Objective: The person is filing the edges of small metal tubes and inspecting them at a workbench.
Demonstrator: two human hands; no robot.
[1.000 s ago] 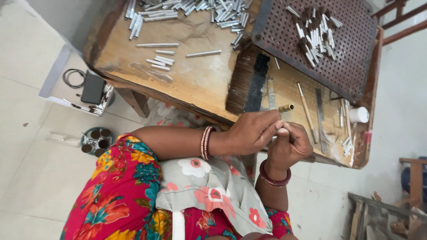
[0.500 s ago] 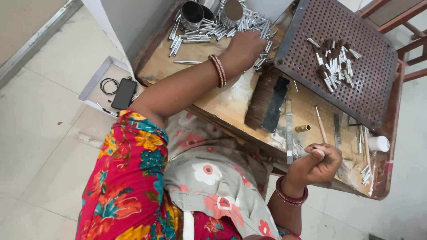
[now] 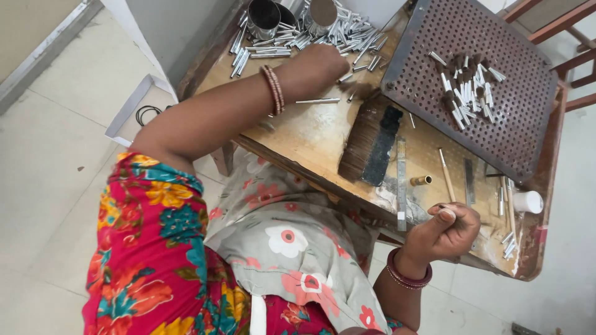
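Wood surface slopes before me, worn and pale. At its far right lies a dark perforated tray with a small cluster of short silver tubes on it. A flat, dark-bristled brush lies beside the tray's left edge. At the far left spreads a pile of silver metal tubes around two metal cups. My left hand reaches into that pile, fingers curled down among the tubes; whether they grip one I cannot tell. My right hand hovers at the near edge, fingers pinched together on something small I cannot make out. A little brass tube lies just beyond it.
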